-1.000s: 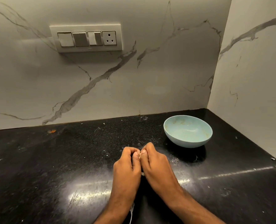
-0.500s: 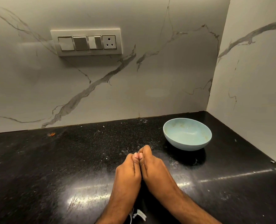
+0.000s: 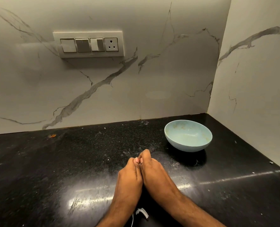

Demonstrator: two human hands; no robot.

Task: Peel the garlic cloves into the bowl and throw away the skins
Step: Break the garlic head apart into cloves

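Note:
My left hand [image 3: 129, 176] and my right hand [image 3: 154, 171] are pressed side by side over the black countertop [image 3: 54, 169], fingers curled and fingertips meeting. They pinch a small garlic clove between them, and only a pale sliver of it [image 3: 139, 161] shows at the fingertips. The light blue bowl [image 3: 188, 135] stands to the right of and beyond my hands, apart from them, with nothing visible inside. A white scrap of garlic skin [image 3: 141, 212] lies on the counter under my wrists.
A marble wall runs along the back and a second one closes the right side, forming a corner behind the bowl. A switch panel [image 3: 88, 45] is mounted on the back wall. Small white flecks and an orange crumb [image 3: 52, 135] dot the counter.
My hands have drawn tighter together, so the fingers hide more of the clove. A white skin scrap has come into view under my wrists. The bowl has not moved.

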